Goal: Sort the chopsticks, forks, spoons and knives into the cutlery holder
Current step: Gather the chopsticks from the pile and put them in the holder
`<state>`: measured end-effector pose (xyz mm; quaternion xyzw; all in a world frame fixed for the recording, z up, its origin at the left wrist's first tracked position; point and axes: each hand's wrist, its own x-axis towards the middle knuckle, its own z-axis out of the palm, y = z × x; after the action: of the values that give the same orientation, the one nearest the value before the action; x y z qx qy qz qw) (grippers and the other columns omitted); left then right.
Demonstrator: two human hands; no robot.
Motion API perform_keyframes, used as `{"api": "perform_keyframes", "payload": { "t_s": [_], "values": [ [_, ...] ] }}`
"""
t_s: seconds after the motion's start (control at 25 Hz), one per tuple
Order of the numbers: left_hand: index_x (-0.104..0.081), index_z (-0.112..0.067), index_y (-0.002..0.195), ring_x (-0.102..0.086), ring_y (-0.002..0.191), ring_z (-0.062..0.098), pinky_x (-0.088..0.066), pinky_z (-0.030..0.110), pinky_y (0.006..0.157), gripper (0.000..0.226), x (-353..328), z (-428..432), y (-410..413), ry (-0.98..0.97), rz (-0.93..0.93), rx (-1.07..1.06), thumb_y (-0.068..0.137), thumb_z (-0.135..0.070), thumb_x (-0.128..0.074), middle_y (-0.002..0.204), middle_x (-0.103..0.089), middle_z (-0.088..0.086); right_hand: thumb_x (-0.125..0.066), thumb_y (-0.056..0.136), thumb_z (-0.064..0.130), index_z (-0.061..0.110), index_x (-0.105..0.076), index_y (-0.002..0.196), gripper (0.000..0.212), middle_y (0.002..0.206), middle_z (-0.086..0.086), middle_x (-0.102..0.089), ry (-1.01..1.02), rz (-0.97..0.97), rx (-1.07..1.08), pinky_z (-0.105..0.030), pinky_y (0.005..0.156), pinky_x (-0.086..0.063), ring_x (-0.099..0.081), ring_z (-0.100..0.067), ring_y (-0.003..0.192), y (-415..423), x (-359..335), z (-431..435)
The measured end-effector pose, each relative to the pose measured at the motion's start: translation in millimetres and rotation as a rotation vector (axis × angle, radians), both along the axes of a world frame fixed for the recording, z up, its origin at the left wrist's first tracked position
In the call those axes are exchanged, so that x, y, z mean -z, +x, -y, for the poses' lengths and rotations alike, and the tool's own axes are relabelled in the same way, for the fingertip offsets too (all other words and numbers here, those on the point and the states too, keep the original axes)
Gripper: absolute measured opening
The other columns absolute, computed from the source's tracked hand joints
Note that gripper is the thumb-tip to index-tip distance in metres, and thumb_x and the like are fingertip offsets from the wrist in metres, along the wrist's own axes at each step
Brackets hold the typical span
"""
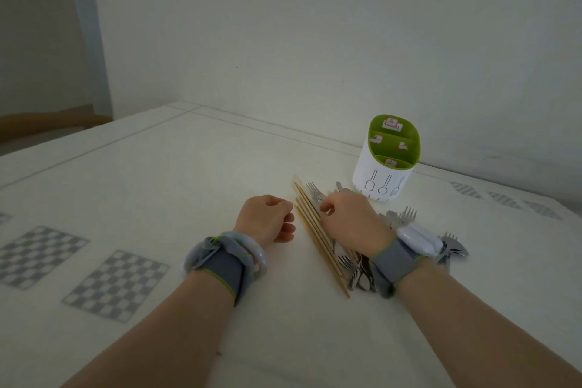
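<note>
A white cutlery holder (382,178) with a green divided top stands at the back right of the table, its compartments holding nothing I can see. In front of it lies a mixed pile: several wooden chopsticks (315,227) side by side, with forks (407,216) and other metal pieces (453,249) to their right. My right hand (352,217) lies over the pile, its fingers curled down onto the pieces beside the chopsticks; what it pinches is hidden. My left hand (267,217) rests on the table just left of the chopsticks, fingers curled, holding nothing.
The table (189,173) is white with grey checkered patches (116,285) at the left and striped patches (504,198) at the far right. A wall runs close behind the holder. A wooden chair back (47,121) shows at the far left.
</note>
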<state>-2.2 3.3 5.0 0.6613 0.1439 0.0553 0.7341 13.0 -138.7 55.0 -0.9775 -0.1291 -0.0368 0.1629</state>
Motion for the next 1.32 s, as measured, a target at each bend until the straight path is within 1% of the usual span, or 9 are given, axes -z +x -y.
{"api": "perform_keyframes", "payload": {
  "t_s": [0.12, 0.24, 0.48, 0.68, 0.88, 1.0, 1.12, 1.2, 1.32],
  "values": [
    [-0.064, -0.008, 0.082, -0.061, 0.047, 0.013, -0.05, 0.021, 0.043, 0.011, 1.2, -2.9, 0.2, -0.019, 0.005, -0.018, 0.087, -0.014, -0.057, 0.067, -0.065, 0.006, -0.049, 0.082, 0.0, -0.005, -0.064, 0.075, 0.018, 0.072, -0.012, -0.059, -0.058, -0.113, 0.003, -0.035, 0.078, -0.053, -0.054, -0.022, 0.077, 15.1, 4.4, -17.2],
    [-0.064, -0.007, 0.082, -0.061, 0.045, 0.013, -0.05, 0.021, 0.043, 0.011, 1.8, -3.7, 1.3, -0.044, -0.002, -0.029, 0.086, -0.015, -0.058, 0.066, -0.066, 0.005, -0.06, 0.083, 0.02, 0.011, -0.041, 0.06, 0.031, 0.059, -0.002, -0.041, -0.123, -0.206, 0.003, -0.022, 0.05, -0.035, -0.037, -0.013, 0.054, 25.1, 11.1, -19.9],
    [-0.064, -0.005, 0.082, -0.059, 0.042, 0.012, -0.05, 0.021, 0.042, 0.012, 1.7, -0.1, 1.5, -0.076, -0.007, -0.008, 0.086, -0.014, -0.058, 0.064, -0.064, 0.006, -0.067, 0.081, 0.038, 0.007, -0.046, 0.086, 0.037, 0.064, 0.001, -0.044, -0.181, -0.279, 0.058, -0.02, 0.045, -0.033, -0.041, -0.01, 0.053, 31.8, 15.0, -15.3],
    [-0.064, -0.003, 0.085, -0.059, 0.043, 0.012, -0.049, 0.02, 0.041, 0.013, 0.2, -2.4, 0.2, -0.062, -0.008, -0.011, 0.087, -0.014, -0.057, 0.064, -0.064, 0.006, -0.055, 0.087, 0.024, 0.011, -0.038, 0.059, 0.035, 0.06, -0.001, -0.039, -0.31, -0.315, 0.083, -0.021, 0.047, -0.031, -0.039, -0.012, 0.052, 42.5, 12.2, -22.0],
    [-0.063, -0.003, 0.082, -0.058, 0.04, 0.012, -0.047, 0.02, 0.04, 0.012, 0.8, -4.1, 1.3, -0.083, -0.022, -0.021, 0.087, -0.012, -0.057, 0.065, -0.063, 0.008, -0.055, 0.086, 0.016, 0.013, -0.032, 0.057, 0.037, 0.061, -0.003, -0.034, -0.3, -0.221, 0.053, -0.032, 0.069, -0.038, -0.046, -0.025, 0.08, 43.0, 33.2, -32.0],
    [-0.061, -0.002, 0.076, -0.06, 0.04, 0.013, -0.051, 0.023, 0.04, 0.012, 2.1, -4.8, 2.9, -0.124, -0.038, -0.057, 0.086, -0.007, -0.056, 0.064, -0.061, 0.01, -0.046, 0.092, 0.018, 0.017, -0.032, 0.057, 0.038, 0.062, 0.003, -0.034, -0.348, -0.316, -0.003, -0.02, 0.052, -0.035, -0.059, -0.029, 0.081, 43.8, 30.6, -32.1],
    [-0.061, 0.003, 0.081, -0.066, 0.053, 0.02, -0.058, 0.036, 0.067, 0.014, 2.5, -0.5, 5.0, -0.264, -0.094, -0.036, 0.086, -0.01, -0.059, 0.072, -0.063, 0.014, -0.052, 0.085, 0.018, 0.009, -0.042, 0.057, 0.031, 0.049, -0.004, -0.043, -0.171, -0.382, -0.067, -0.018, 0.034, -0.032, -0.045, -0.017, 0.037, 35.7, 8.8, -29.4],
    [-0.061, 0.001, 0.098, -0.066, 0.07, 0.028, -0.054, 0.042, 0.081, 0.026, -1.7, 6.0, 1.7, -0.392, -0.121, 0.095, 0.089, -0.023, -0.058, 0.084, -0.064, 0.018, -0.055, 0.082, 0.016, 0.008, -0.044, 0.064, 0.023, 0.049, -0.005, -0.043, 0.113, -0.391, -0.12, -0.015, 0.032, -0.029, -0.039, -0.014, 0.032, 21.1, -8.2, -31.0],
    [-0.062, -0.009, 0.107, -0.069, 0.071, 0.029, -0.058, 0.042, 0.07, 0.04, -12.3, 10.2, -5.2, -0.617, -0.077, 0.354, 0.095, -0.042, -0.044, 0.09, -0.068, 0.018, -0.054, 0.082, 0.01, 0.005, -0.052, 0.071, 0.012, 0.054, -0.007, -0.054, 0.223, -0.312, -0.21, -0.021, 0.039, -0.038, -0.052, -0.015, 0.042, 8.0, -10.1, -41.4]
  ]
}}
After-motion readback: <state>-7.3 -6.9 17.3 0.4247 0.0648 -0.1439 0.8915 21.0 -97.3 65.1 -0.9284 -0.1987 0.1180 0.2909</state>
